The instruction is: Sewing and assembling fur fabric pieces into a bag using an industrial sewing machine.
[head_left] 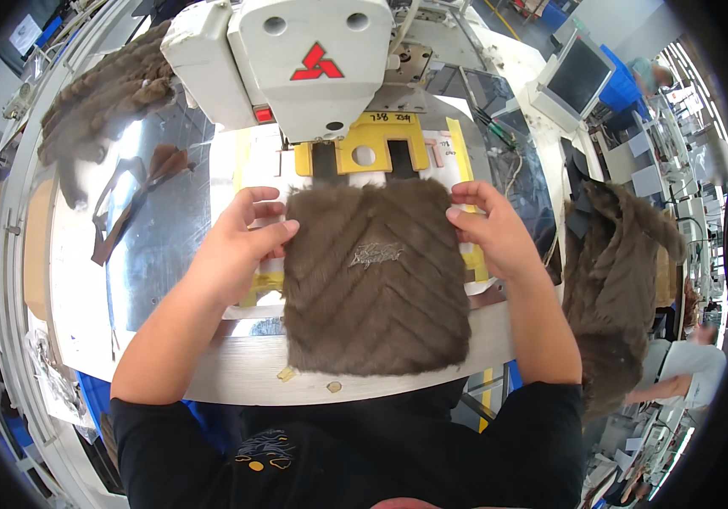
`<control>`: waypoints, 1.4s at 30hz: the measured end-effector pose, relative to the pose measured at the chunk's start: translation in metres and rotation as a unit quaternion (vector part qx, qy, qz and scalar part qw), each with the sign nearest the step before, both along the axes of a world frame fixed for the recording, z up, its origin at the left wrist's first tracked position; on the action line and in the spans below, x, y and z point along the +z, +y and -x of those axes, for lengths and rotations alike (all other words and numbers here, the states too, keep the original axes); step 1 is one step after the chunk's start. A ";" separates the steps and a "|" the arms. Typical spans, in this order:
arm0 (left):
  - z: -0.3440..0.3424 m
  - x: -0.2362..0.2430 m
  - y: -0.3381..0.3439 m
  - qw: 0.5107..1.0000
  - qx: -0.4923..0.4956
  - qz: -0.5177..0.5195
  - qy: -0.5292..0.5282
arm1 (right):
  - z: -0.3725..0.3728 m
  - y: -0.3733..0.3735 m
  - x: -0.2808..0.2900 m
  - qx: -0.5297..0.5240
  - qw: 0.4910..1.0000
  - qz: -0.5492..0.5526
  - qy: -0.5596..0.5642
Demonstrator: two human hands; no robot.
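A squarish brown fur panel (376, 314) with chevron-like seams lies in front of me, with pale stitched lettering near its middle. My left hand (249, 233) pinches its upper left edge, thumb on the fur and the other fingers curled beside and partly behind it. At the upper right edge my right hand (495, 231) grips the same panel between thumb and fingers. The panel's top edge meets a yellow clamp plate (362, 154) with dark prongs, under the white head of an industrial sewing machine (313, 64). Fingertips behind the fur are hidden.
Brown fur pieces (109, 93) are heaped at the far left, near a dark brown strip (122, 212). More fur (610, 280) hangs at the right. A monitor (580, 76) stands far right. A co-worker (682, 369) is beyond. The pale table edge (237, 373) curves before me.
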State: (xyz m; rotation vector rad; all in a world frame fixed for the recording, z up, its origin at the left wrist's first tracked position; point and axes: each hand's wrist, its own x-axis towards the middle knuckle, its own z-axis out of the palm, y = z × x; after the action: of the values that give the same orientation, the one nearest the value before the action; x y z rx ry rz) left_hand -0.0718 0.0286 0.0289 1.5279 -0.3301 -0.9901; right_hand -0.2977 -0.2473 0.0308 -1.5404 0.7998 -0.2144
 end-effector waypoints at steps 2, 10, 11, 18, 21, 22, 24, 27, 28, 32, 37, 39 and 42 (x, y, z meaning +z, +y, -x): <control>0.004 0.002 -0.003 1.000 0.005 -0.011 -0.006 | 0.001 0.000 -0.005 -0.001 0.999 -0.003 -0.032; 0.021 0.012 0.005 0.938 -0.103 -0.176 -0.281 | 0.002 0.025 0.021 0.032 0.987 0.086 0.129; 0.023 0.017 0.003 0.926 -0.130 -0.192 -0.298 | 0.003 0.025 0.020 0.031 0.987 0.087 0.130; 0.018 -0.008 -0.010 0.863 -0.104 -0.131 -0.476 | -0.009 0.025 0.006 0.067 0.938 0.307 0.145; 0.009 -0.012 -0.015 0.845 -0.112 -0.145 -0.502 | -0.018 0.024 0.009 0.071 0.927 0.339 0.147; 0.007 -0.013 -0.017 0.840 -0.107 -0.152 -0.510 | -0.021 0.022 0.010 0.074 0.925 0.339 0.155; 0.004 -0.014 -0.021 0.833 -0.104 -0.157 -0.520 | -0.025 0.019 0.008 0.073 0.919 0.355 0.156; 0.001 -0.013 -0.029 0.827 -0.100 -0.186 -0.522 | -0.029 0.011 -0.004 0.064 0.908 0.390 0.139; -0.001 -0.013 -0.032 0.828 -0.091 -0.189 -0.520 | -0.030 0.009 -0.006 0.058 0.902 0.409 0.120; -0.012 -0.015 -0.042 0.823 -0.082 -0.200 -0.525 | -0.043 0.006 0.005 0.081 0.897 0.405 0.159; -0.026 -0.022 -0.050 0.818 -0.072 -0.189 -0.538 | -0.056 -0.006 0.002 0.082 0.889 0.434 0.123; -0.025 -0.020 -0.053 0.814 -0.078 -0.197 -0.541 | -0.061 -0.013 -0.002 0.089 0.882 0.448 0.118; -0.024 -0.020 -0.053 0.807 -0.080 -0.203 -0.550 | -0.065 -0.017 0.001 0.107 0.868 0.469 0.125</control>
State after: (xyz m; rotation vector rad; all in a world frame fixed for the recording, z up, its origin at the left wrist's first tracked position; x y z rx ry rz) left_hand -0.0475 -0.0239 0.0086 2.4023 -1.1270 -0.1616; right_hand -0.2329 -0.2641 0.0315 -2.6101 0.7464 -0.2598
